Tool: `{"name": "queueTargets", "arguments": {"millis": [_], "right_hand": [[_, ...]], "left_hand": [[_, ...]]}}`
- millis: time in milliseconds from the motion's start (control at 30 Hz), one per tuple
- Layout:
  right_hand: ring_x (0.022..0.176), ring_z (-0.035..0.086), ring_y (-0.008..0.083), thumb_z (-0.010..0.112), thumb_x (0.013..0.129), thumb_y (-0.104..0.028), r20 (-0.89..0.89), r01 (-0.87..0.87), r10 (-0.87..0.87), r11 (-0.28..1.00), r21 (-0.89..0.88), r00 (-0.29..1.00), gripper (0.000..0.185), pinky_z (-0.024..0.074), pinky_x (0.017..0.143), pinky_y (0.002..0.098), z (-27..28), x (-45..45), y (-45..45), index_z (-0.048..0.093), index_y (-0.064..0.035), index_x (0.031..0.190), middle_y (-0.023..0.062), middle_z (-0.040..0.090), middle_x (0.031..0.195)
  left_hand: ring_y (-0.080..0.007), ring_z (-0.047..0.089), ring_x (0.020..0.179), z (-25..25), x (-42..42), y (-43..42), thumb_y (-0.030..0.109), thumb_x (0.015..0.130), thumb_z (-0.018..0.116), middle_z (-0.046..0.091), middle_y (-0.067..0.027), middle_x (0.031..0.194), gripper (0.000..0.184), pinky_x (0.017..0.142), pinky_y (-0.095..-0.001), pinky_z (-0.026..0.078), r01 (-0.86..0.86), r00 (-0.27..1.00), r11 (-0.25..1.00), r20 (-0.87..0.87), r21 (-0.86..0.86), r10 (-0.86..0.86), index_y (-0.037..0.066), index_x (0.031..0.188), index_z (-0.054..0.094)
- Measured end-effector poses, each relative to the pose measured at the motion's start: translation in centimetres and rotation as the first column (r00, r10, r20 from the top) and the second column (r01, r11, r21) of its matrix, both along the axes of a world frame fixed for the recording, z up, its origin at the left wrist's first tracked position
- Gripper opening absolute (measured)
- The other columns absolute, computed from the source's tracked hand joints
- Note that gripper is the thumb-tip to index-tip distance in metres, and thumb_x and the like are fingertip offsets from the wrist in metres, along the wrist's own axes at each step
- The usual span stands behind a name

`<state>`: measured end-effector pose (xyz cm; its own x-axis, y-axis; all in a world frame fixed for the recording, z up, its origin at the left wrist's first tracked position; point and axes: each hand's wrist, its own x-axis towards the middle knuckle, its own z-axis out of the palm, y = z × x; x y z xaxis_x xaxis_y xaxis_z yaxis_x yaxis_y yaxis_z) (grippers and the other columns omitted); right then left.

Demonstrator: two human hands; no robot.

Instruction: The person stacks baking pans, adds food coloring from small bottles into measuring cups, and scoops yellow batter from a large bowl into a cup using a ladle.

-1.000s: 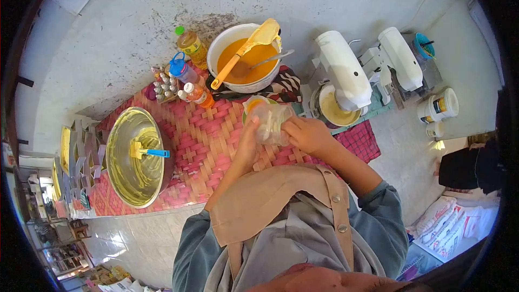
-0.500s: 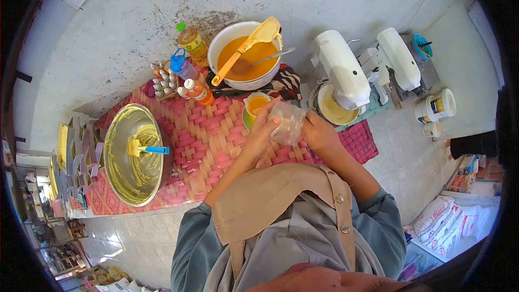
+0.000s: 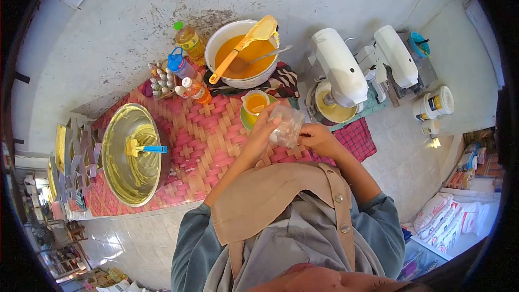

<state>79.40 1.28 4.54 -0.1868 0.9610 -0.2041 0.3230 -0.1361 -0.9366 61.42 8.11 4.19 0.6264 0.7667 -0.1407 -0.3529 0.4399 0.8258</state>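
My left hand (image 3: 263,128) is wrapped round a clear plastic jar (image 3: 288,125), holding it tilted above the table in front of my apron. A whitish patch shows through its wall; I cannot tell what it is. Close against the jar's right side, my right hand (image 3: 320,139) has its fingers curled together. Whatever they pinch, if anything, is hidden. Just beyond my left hand, a small cup of orange liquid (image 3: 255,103) stands on a green plate (image 3: 246,118).
A steel bowl (image 3: 161,176) with yellow batter and a blue-handled spatula (image 3: 151,149) stands left. Behind are a white basin (image 3: 212,48) of orange liquid, an orange spatula (image 3: 227,66) across it, and bottles (image 3: 190,42). Stand mixers (image 3: 339,67) are at right.
My right hand has slid slightly down and toward me along the jar's side. The jar has turned a little in my left hand, which stays about where it was.
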Motion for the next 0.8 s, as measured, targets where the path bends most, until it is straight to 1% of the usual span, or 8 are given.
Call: {"name": "queueTargets", "arguments": {"millis": [133, 400, 567, 667, 700, 733, 767, 800], "right_hand": [[0.067, 0.058, 0.0167, 0.060, 0.079, -0.020, 0.059, 0.048, -0.046, 0.998, -0.040, 0.997, 0.024, 0.0450, 0.064, 0.0279, 0.6, 0.3, -0.6, 0.063, -0.0005, 0.091, 0.0112, 0.062, 0.074], [0.050, 0.042, 0.0044, 0.061, 0.081, -0.016, -0.184, 0.329, -0.349, 0.935, -0.129, 0.919, 0.020, 0.0332, 0.044, 0.0186, 1.5, 2.8, -1.7, 0.065, 0.0001, 0.093, -0.0031, 0.053, 0.063], [0.056, 0.043, 0.0050, 0.061, 0.080, -0.019, -0.121, 0.576, -0.587, 0.809, -0.114, 0.800, 0.023, 0.0348, 0.050, 0.0200, 1.0, 7.5, -1.4, 0.066, -0.0020, 0.094, -0.0038, 0.053, 0.066], [0.059, 0.051, 0.0103, 0.059, 0.080, -0.020, 0.141, 0.667, -0.682, 0.731, 0.146, 0.717, 0.023, 0.0399, 0.053, 0.0241, -3.7, 11.4, -1.7, 0.065, -0.0028, 0.094, 0.0005, 0.057, 0.067], [0.062, 0.054, 0.0136, 0.059, 0.080, -0.019, 0.522, 0.579, -0.658, 0.743, 0.336, 0.543, 0.022, 0.0418, 0.055, 0.0264, -4.4, 11.9, -2.1, 0.065, -0.0032, 0.094, 0.0041, 0.058, 0.070], [0.065, 0.057, 0.0169, 0.058, 0.080, -0.017, 0.781, 0.417, -0.583, 0.781, 0.464, 0.223, 0.020, 0.0437, 0.057, 0.0287, -4.9, 12.4, -2.4, 0.065, -0.0036, 0.093, 0.0078, 0.060, 0.073], [0.065, 0.057, 0.0169, 0.058, 0.080, -0.017, 0.781, 0.413, -0.583, 0.782, 0.467, 0.223, 0.020, 0.0437, 0.057, 0.0287, -4.6, 12.5, -2.6, 0.065, -0.0036, 0.093, 0.0078, 0.060, 0.073], [0.066, 0.058, 0.0206, 0.058, 0.080, -0.015, 0.669, 0.433, -0.649, 0.753, 0.495, 0.363, 0.018, 0.0445, 0.058, 0.0308, -4.3, 12.5, -2.9, 0.065, -0.0037, 0.092, 0.0102, 0.060, 0.076]], "left_hand": [[-0.0188, 0.044, 0.112, -0.3, 0.1, -0.2, 0.029, 0.088, 0.049, 0.043, -0.0092, 0.122, 0.053, 0.094, -0.0314, 0.035, 0.007, 0.999, 0.999, -0.041, 0.040, -0.005, 0.005, 0.131, 0.030], [-0.0242, 0.045, 0.114, -0.8, 0.8, -0.6, 0.040, 0.093, 0.034, 0.044, -0.0117, 0.125, 0.051, 0.097, -0.0396, 0.036, -0.139, 0.990, 0.981, 0.005, -0.134, 0.141, 0.006, 0.130, 0.031], [-0.0233, 0.048, 0.110, -0.5, 0.3, -0.5, 0.034, 0.093, 0.037, 0.044, -0.0101, 0.121, 0.043, 0.092, -0.0420, 0.042, -0.102, 0.971, 0.944, 0.174, -0.314, 0.163, 0.008, 0.126, 0.032], [-0.0220, 0.047, 0.111, -1.9, 0.1, -0.3, 0.034, 0.092, 0.038, 0.045, -0.0086, 0.121, 0.043, 0.093, -0.0399, 0.041, -0.106, 0.972, 0.952, 0.172, -0.287, 0.160, 0.008, 0.126, 0.033], [-0.0220, 0.047, 0.111, -2.1, 0.0, -0.3, 0.034, 0.092, 0.038, 0.045, -0.0086, 0.121, 0.043, 0.093, -0.0399, 0.041, -0.104, 0.972, 0.952, 0.175, -0.287, 0.159, 0.008, 0.126, 0.033], [-0.0214, 0.047, 0.112, -2.2, -0.2, -0.4, 0.033, 0.092, 0.039, 0.045, -0.0079, 0.121, 0.043, 0.093, -0.0385, 0.040, -0.123, 0.977, 0.955, 0.134, -0.271, 0.164, 0.008, 0.126, 0.034], [-0.0209, 0.046, 0.112, -2.2, -0.4, -0.3, 0.032, 0.092, 0.040, 0.046, -0.0071, 0.120, 0.042, 0.093, -0.0370, 0.040, -0.145, 0.980, 0.956, 0.094, -0.253, 0.174, 0.008, 0.126, 0.035], [-0.0209, 0.046, 0.112, -2.2, -0.5, 0.0, 0.032, 0.092, 0.040, 0.046, -0.0071, 0.120, 0.042, 0.093, -0.0370, 0.040, -0.152, 0.979, 0.955, 0.094, -0.253, 0.180, 0.008, 0.126, 0.035]]}}
